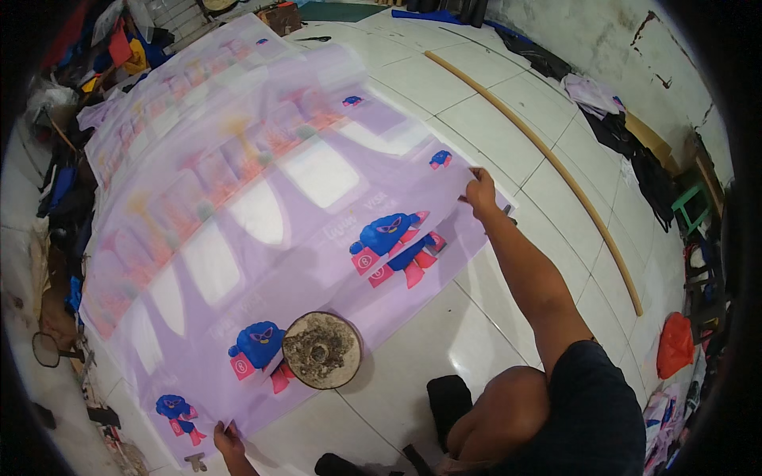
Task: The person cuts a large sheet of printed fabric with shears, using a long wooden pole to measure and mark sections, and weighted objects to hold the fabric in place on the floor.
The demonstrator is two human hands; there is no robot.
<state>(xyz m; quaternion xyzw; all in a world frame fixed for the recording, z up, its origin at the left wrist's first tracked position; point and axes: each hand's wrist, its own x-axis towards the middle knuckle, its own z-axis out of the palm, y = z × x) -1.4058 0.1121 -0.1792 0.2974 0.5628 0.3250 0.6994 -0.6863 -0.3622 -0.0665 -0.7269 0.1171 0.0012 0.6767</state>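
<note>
A large thin purple sheet (305,242), printed with blue and pink cartoon figures and white cut-like shapes, spreads over the tiled floor. I cannot tell whether it is cloth or paper. Its near-left corner is pinched in my left hand (228,436), next to a metal clip (195,462). With my arm stretched out, my right hand (479,193) grips the sheet's right edge, close to a dark clip (509,213) partly behind my wrist. Between the hands, a round stained disc (321,351) with a central hole rests on the near edge. The sheet's far part looks layered and blurred.
A long curved wooden strip (548,155) lies on the floor tiles at the right. Scissors (313,39) are at the far side. Piled fabrics and bags (59,170) line the left wall. A red bag (675,346) and a green stool (690,208) stand right. My knee (500,408) is near.
</note>
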